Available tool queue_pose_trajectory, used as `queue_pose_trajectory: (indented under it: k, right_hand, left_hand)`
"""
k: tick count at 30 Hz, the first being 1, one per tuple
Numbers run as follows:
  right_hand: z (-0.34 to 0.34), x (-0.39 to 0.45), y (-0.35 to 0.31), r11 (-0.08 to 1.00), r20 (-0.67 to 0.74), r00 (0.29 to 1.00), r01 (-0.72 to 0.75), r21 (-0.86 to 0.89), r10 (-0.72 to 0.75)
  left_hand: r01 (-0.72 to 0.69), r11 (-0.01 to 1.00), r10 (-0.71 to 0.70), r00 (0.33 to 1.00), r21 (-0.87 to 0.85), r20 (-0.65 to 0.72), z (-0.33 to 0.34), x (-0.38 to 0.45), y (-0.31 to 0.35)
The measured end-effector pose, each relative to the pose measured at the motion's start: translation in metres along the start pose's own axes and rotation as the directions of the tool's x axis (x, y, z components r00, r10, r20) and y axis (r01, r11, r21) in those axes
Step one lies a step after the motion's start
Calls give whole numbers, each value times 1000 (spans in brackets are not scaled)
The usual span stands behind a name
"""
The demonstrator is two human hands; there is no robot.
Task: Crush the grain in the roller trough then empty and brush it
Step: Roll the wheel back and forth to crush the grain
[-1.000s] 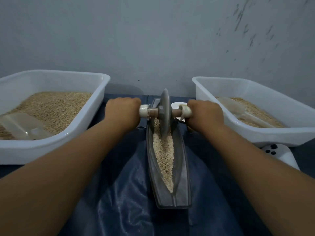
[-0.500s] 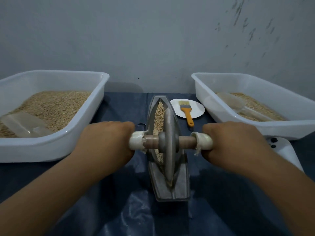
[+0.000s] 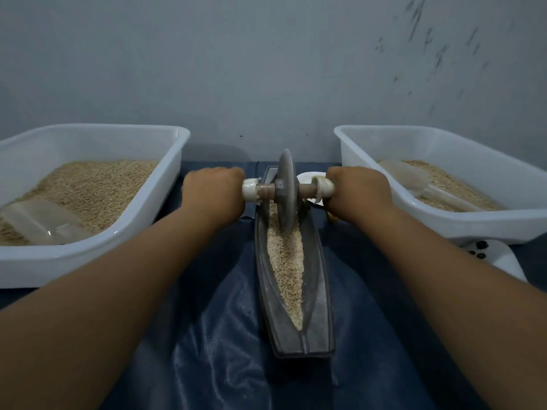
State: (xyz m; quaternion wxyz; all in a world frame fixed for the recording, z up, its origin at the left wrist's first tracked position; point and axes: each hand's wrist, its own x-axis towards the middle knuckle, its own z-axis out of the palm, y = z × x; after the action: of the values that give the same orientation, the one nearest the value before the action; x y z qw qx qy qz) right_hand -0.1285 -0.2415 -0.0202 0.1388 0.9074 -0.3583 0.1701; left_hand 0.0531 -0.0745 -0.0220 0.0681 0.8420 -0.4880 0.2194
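Crushing stroke, far end. The left hand (image 3: 213, 193) and right hand (image 3: 358, 189) each grip one axle handle, fingers apparently curled under. The roller wheel (image 3: 286, 191) stands upright at the far end of the trough (image 3: 318, 294), whose grain (image 3: 285, 261) runs lengthwise toward the person.

On your left a white tub (image 3: 165, 184) holds a clear scoop (image 3: 44, 221); a white device with dark buttons (image 3: 500, 255) rests on blue cloth (image 3: 225, 344).
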Motion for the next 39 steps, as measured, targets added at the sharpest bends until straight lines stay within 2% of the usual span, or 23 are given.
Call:
queue_pose_trajectory:
  k: [4,9,15,18,21,23,25,31,35,39]
  right_hand:
    - [-3,-19,-1,1000,-16,1000,-3,-3,3]
    - [-37,-68,-3,998,158,986,38,48,-45]
    - [-81,-115,4,993,215,970,101,59,-111]
    - [-75,-105,2,996,274,958,77,54,-89]
    - [-45,-79,-3,999,164,986,35,32,-40]
    - [-26,-57,-4,1000,56,998,16,21,-17]
    - [-14,-35,-4,999,12,1000,-22,49,21]
    - [4,-12,0,995,-22,998,-51,84,53]
    - [-6,-34,-2,998,13,1000,-23,61,22]
    - [-32,-79,-2,999,88,996,16,42,-20]
  left_hand:
    - [-36,999,36,999,-12,13,-4,-14,0]
    - [-47,998,51,994,-48,96,-30,-60,3]
    - [-86,995,86,996,-48,9,-53,-111,-7]
    - [-77,997,78,996,-19,43,-47,-102,-5]
    - [-44,999,45,998,-20,46,-28,-76,-2]
    - [-41,999,41,999,-28,7,-14,-53,-1]
    - [-55,998,54,997,-14,-47,-5,-29,-1]
    - [-68,996,73,992,53,-101,2,2,-1]
    - [-69,998,68,996,-4,-55,-7,-23,0]
    - [-118,992,116,991,-31,-69,-27,-69,2]
